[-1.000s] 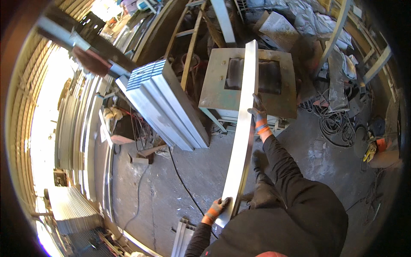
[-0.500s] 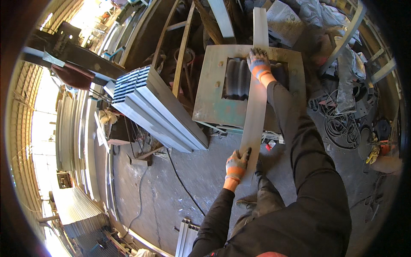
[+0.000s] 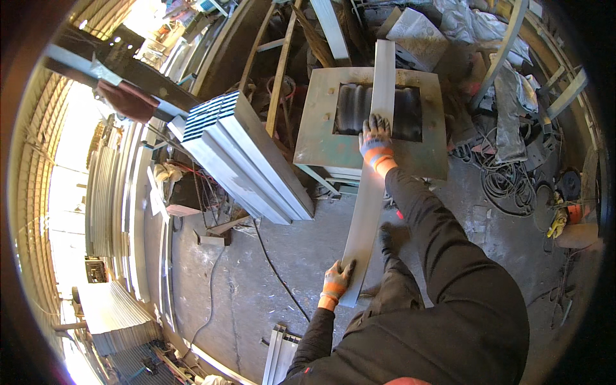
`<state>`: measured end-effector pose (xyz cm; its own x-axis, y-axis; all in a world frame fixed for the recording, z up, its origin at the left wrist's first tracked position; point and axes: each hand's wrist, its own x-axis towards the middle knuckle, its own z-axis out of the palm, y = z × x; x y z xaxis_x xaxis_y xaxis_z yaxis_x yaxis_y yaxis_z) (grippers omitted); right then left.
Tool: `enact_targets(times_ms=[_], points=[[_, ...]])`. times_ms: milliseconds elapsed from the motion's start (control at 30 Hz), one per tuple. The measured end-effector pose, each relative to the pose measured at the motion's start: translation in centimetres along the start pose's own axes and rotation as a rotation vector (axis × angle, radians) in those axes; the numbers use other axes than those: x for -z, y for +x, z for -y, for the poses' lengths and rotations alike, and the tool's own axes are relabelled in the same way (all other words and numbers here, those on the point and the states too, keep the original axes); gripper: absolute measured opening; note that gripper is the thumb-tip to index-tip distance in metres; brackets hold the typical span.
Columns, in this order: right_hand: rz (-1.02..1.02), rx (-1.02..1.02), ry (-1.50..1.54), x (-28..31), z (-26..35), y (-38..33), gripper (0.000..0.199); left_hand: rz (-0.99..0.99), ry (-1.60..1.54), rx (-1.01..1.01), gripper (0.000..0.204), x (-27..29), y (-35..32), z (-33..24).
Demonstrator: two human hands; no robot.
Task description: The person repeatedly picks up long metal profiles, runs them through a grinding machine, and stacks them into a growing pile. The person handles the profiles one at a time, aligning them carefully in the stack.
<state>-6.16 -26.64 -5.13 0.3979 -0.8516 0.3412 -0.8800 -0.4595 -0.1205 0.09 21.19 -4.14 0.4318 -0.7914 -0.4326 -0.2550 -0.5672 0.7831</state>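
You have drawn the bar (image 3: 364,218) back toward you since half a second ago. Your right hand (image 3: 376,138) and left hand (image 3: 335,282) came back too, apparently along with it.

Long silvery metal bar (image 3: 367,212) — its far part over a greenish machine (image 3: 316,138).

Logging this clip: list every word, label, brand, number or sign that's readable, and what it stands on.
No readable text in view.
Long metal piece at the left hand and right hand: no lettering visible.
Pale box-like piece beyond the cabinet: any print is too blurred.
Red mark on the dark top: too small.
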Motion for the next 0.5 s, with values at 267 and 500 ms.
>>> enact_targets(times_ms=[267,500], points=[[0.095,-0.019,0.046,8.2,11.3,-21.5,0.064,0.028,0.109,0.110,0.052,6.1,-19.9,13.1],[0.055,-0.022,0.114,11.2,18.5,-34.9,0.068,-0.005,0.104,0.111,0.054,10.7,-34.2,20.8]])
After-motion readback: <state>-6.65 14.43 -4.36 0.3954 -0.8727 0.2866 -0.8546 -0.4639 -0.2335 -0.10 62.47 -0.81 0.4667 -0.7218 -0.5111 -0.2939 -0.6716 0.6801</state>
